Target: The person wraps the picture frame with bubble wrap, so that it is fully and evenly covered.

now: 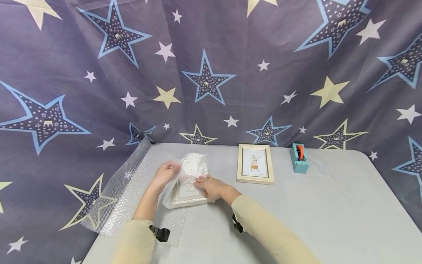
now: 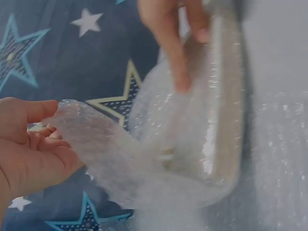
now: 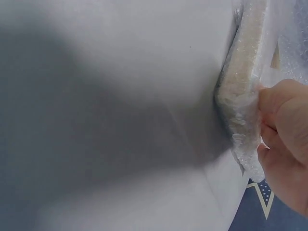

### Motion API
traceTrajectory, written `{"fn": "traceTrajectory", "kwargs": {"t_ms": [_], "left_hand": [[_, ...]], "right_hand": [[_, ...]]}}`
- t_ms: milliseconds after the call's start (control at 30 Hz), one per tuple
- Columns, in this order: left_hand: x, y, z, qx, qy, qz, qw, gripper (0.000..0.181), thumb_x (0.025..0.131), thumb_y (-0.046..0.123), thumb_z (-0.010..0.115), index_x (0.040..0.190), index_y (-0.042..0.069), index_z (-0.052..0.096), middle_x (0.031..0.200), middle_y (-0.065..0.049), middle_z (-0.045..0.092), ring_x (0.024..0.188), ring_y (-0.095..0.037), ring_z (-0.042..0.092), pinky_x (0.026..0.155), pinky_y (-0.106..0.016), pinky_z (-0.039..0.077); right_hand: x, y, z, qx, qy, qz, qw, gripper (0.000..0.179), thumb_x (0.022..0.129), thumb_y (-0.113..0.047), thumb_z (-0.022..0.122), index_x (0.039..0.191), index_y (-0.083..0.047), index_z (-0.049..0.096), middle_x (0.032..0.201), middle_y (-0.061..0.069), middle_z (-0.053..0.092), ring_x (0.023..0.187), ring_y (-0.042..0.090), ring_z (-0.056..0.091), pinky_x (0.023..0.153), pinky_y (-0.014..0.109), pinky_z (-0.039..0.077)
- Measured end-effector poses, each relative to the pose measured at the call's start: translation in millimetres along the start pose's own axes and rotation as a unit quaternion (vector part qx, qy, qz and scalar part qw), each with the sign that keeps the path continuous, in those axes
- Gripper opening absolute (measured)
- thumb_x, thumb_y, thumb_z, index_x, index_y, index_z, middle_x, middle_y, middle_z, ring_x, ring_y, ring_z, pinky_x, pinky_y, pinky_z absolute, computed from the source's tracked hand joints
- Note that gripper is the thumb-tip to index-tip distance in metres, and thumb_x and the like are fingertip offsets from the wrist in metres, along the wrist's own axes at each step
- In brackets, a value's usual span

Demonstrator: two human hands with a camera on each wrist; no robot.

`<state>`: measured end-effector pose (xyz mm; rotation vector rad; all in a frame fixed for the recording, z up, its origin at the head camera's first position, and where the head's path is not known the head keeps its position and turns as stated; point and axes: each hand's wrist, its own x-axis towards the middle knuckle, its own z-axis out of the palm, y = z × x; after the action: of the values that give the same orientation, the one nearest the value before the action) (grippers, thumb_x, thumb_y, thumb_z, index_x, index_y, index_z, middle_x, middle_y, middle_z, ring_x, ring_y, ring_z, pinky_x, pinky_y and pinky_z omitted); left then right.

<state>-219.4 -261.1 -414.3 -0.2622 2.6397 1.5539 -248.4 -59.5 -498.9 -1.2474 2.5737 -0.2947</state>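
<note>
A pale picture frame [image 1: 188, 201] lies on the table, partly covered in bubble wrap [image 1: 194, 165]. My left hand [image 1: 163, 175] pinches a loose flap of the wrap at the frame's left side. The left wrist view shows this flap [image 2: 96, 149] lifted and stretched between thumb and fingers, with the wrapped frame [image 2: 226, 106] beside it. My right hand [image 1: 212, 187] rests on the wrapped top with its fingers extended. In the right wrist view, the right hand [image 3: 288, 139] lies against the wrapped frame's edge [image 3: 240, 86].
A long sheet of bubble wrap [image 1: 128, 190] runs along the table's left side and hangs over its edge. Another picture frame [image 1: 240, 165] with a plant print lies at the back. Right of it stands a teal tape dispenser [image 1: 300, 167] with an orange core. Star-patterned cloth [image 1: 230, 33] hangs behind.
</note>
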Motion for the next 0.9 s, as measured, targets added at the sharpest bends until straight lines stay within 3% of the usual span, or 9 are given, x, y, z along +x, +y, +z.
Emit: {"fn": "traceTrajectory", "kwargs": {"t_ms": [133, 300, 500, 633, 700, 800, 900], "left_hand": [[7.5, -4.9, 18.4, 0.034, 0.010, 0.014, 0.9993, 0.021, 0.097, 0.019, 0.051, 0.082, 0.004, 0.056, 0.077, -0.002, 0.053, 0.075, -0.014, 0.047, 0.068, -0.023, 0.040], [10.8, -16.7, 37.5, 0.098, -0.013, 0.009, 0.9951, 0.024, 0.098, 0.023, 0.049, 0.088, 0.003, 0.058, 0.077, -0.008, 0.060, 0.074, -0.017, 0.054, 0.067, -0.024, 0.041], [13.3, -30.0, 46.2, 0.112, -0.019, -0.009, 0.9935, 0.026, 0.099, 0.025, 0.047, 0.089, 0.004, 0.057, 0.082, -0.011, 0.065, 0.081, -0.022, 0.058, 0.073, -0.030, 0.044], [15.0, -33.1, 48.1, 0.150, -0.035, -0.012, 0.9879, 0.036, 0.100, 0.036, 0.043, 0.098, 0.005, 0.062, 0.096, -0.014, 0.068, 0.095, -0.030, 0.062, 0.087, -0.045, 0.049], [14.9, -32.2, 49.0, 0.175, -0.040, -0.005, 0.9838, 0.047, 0.101, 0.042, 0.038, 0.107, 0.003, 0.064, 0.109, -0.018, 0.068, 0.108, -0.038, 0.061, 0.097, -0.053, 0.046], [13.9, -30.9, 51.0, 0.208, -0.048, 0.005, 0.9770, 0.063, 0.102, 0.050, 0.029, 0.122, 0.000, 0.062, 0.128, -0.023, 0.062, 0.125, -0.044, 0.053, 0.108, -0.059, 0.038], [12.6, -32.2, 53.1, 0.229, -0.055, -0.001, 0.9719, 0.068, 0.103, 0.049, 0.022, 0.131, -0.003, 0.056, 0.136, -0.023, 0.056, 0.131, -0.044, 0.047, 0.113, -0.058, 0.034]], "right_hand": [[0.3, 1, 0, 0.010, 0.003, 0.000, 0.9999, 0.063, 0.089, -0.005, 0.058, 0.148, -0.014, 0.038, 0.159, 0.003, 0.030, 0.149, 0.021, 0.025, 0.125, 0.041, 0.016], [-0.6, 0, -1, 0.010, 0.006, -0.003, 0.9999, 0.064, 0.088, -0.005, 0.058, 0.148, -0.014, 0.039, 0.158, 0.003, 0.031, 0.149, 0.022, 0.025, 0.125, 0.042, 0.016], [-1.1, 0, 0, 0.013, 0.009, -0.004, 0.9999, 0.064, 0.088, -0.006, 0.059, 0.147, -0.014, 0.039, 0.158, 0.002, 0.031, 0.149, 0.021, 0.026, 0.125, 0.041, 0.016], [-0.3, 1, 0, 0.009, 0.014, -0.007, 0.9998, 0.063, 0.088, -0.006, 0.059, 0.148, -0.013, 0.038, 0.157, 0.003, 0.032, 0.149, 0.022, 0.026, 0.125, 0.042, 0.016], [0.5, 1, 0, 0.003, 0.027, -0.016, 0.9995, 0.053, 0.088, -0.007, 0.061, 0.140, -0.011, 0.050, 0.152, 0.004, 0.044, 0.146, 0.022, 0.032, 0.124, 0.044, 0.018], [0.1, 1, 3, 0.000, 0.062, -0.031, 0.9976, 0.031, 0.087, -0.008, 0.063, 0.118, -0.009, 0.063, 0.127, 0.004, 0.062, 0.131, 0.020, 0.050, 0.122, 0.045, 0.024], [-5.5, 1, 6, 0.017, 0.110, -0.036, 0.9931, 0.019, 0.087, -0.008, 0.065, 0.106, -0.009, 0.068, 0.109, 0.002, 0.068, 0.113, 0.019, 0.061, 0.116, 0.042, 0.037]]}}
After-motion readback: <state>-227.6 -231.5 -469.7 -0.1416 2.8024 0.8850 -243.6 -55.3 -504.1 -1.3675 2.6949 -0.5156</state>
